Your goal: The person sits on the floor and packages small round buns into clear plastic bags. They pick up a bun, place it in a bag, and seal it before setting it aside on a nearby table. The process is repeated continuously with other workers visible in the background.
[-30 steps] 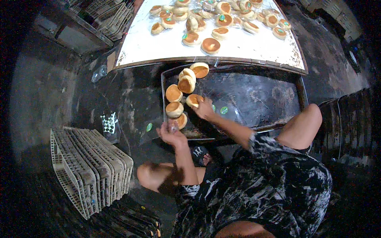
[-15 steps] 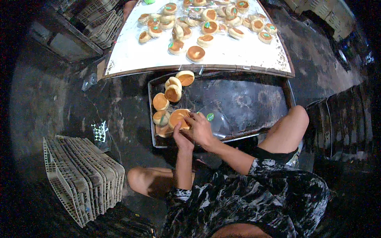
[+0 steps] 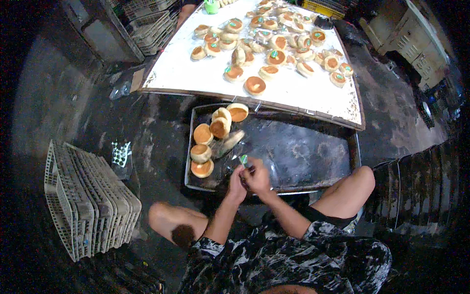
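Green sticker (image 3: 243,159) pinched between left hand (image 3: 237,182) and right hand (image 3: 258,177), both grips closed on it, above dark tray (image 3: 313,152).

Dim scene overall, light from above. White board (image 3: 196,73) top center is brightest, near blown out. Dark tray (image 3: 313,152) shows patchy glare. Corners vignette to black, heavy fisheye bend at edges. Motion blur on both hands, left hand (image 3: 237,182) and right hand (image 3: 258,177). Floor murky, noisy.
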### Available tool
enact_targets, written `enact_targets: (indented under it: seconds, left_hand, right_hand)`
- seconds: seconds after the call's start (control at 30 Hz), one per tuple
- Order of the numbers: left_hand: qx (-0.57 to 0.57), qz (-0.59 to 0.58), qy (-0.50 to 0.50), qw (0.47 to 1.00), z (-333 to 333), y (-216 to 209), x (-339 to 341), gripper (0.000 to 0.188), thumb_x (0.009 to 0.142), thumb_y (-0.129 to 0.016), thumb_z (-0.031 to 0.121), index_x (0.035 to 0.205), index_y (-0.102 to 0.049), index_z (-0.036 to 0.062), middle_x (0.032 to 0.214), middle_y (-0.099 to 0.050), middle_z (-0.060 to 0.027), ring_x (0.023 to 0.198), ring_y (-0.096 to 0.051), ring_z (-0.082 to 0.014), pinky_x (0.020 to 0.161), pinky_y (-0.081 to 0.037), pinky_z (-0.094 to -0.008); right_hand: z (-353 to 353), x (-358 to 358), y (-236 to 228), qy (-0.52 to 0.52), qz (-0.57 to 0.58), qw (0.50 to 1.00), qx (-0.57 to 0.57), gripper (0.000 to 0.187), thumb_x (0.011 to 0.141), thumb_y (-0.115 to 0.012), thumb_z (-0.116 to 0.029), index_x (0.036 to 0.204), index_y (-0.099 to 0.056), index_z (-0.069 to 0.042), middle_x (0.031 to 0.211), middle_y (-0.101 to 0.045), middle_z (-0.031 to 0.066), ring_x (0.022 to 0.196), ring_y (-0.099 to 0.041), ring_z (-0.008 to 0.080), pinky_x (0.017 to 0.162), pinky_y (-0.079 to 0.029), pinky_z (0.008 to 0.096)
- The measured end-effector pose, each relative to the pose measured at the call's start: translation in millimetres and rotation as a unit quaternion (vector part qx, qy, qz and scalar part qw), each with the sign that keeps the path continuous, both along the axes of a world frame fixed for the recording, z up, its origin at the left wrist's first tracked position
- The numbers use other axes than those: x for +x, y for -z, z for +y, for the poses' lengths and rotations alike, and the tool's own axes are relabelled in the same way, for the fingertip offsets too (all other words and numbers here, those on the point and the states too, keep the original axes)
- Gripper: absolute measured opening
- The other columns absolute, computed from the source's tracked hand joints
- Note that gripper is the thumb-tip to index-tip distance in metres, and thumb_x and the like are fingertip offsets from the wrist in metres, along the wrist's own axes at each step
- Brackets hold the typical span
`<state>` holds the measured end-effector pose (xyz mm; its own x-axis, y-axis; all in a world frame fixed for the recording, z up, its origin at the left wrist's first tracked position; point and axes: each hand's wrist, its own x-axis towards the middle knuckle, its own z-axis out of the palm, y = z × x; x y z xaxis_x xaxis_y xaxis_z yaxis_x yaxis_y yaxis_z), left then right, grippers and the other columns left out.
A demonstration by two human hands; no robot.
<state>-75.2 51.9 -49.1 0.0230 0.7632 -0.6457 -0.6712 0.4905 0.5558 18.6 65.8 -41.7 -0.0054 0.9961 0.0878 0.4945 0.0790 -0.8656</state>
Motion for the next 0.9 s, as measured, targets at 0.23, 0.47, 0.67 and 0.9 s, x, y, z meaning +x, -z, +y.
enact_targets:
  seconds: [0.23, 0.47, 0.67, 0.9]
  left_hand:
    - [0.015, 0.095, 0.035, 0.995, -1, -4, -4, 0.044, 0.078, -0.054, 0.027, 0.116, -0.040, 0.0106, 0.105, -0.051, -0.0057, 0.093, -0.051, -0.0186, 0.074, -0.041, -0.0331]
    - [-0.001, 0.105, -0.014, 0.994, -2, 0, -14, 0.047, 0.075, -0.059, 0.021, 0.116, -0.039, 0.0089, 0.104, -0.050, -0.0060, 0.089, -0.054, -0.0186, 0.070, -0.046, -0.0336]
    - [0.031, 0.124, -0.021, 0.992, 7, 13, -21, 0.049, 0.075, -0.058, 0.022, 0.118, -0.038, 0.0101, 0.103, -0.047, -0.0044, 0.091, -0.050, -0.0179, 0.075, -0.042, -0.0366]
    - [0.141, -0.071, 0.055, 0.986, 41, -28, -56, 0.050, 0.084, -0.044, 0.040, 0.121, -0.039, 0.0062, 0.120, -0.046, -0.0094, 0.109, -0.045, -0.0215, 0.090, -0.037, -0.0370]
  right_hand:
    - [92, -8, 24, 0.028, -0.271, 0.956, 0.113, 0.062, 0.066, -0.064, -0.012, 0.121, -0.036, -0.004, 0.120, -0.038, 0.0199, 0.106, -0.039, 0.0382, 0.086, -0.037, 0.0444]
    - [134, -23, 56, 0.017, -0.316, 0.948, 0.025, 0.065, 0.063, -0.065, -0.012, 0.122, -0.039, -0.013, 0.117, -0.039, 0.0174, 0.103, -0.040, 0.0380, 0.082, -0.040, 0.0455]
    - [135, 32, 96, 0.077, -0.062, 0.994, -0.037, 0.051, 0.052, -0.076, -0.014, 0.096, -0.053, -0.003, 0.112, -0.044, 0.0188, 0.105, -0.043, 0.0289, 0.088, -0.039, 0.0367]
    - [75, 35, -41, -0.229, 0.225, 0.945, -0.057, 0.097, 0.058, -0.077, -0.013, 0.133, -0.017, -0.006, 0.127, -0.034, 0.0131, 0.111, -0.039, 0.0213, 0.093, -0.034, 0.0340]
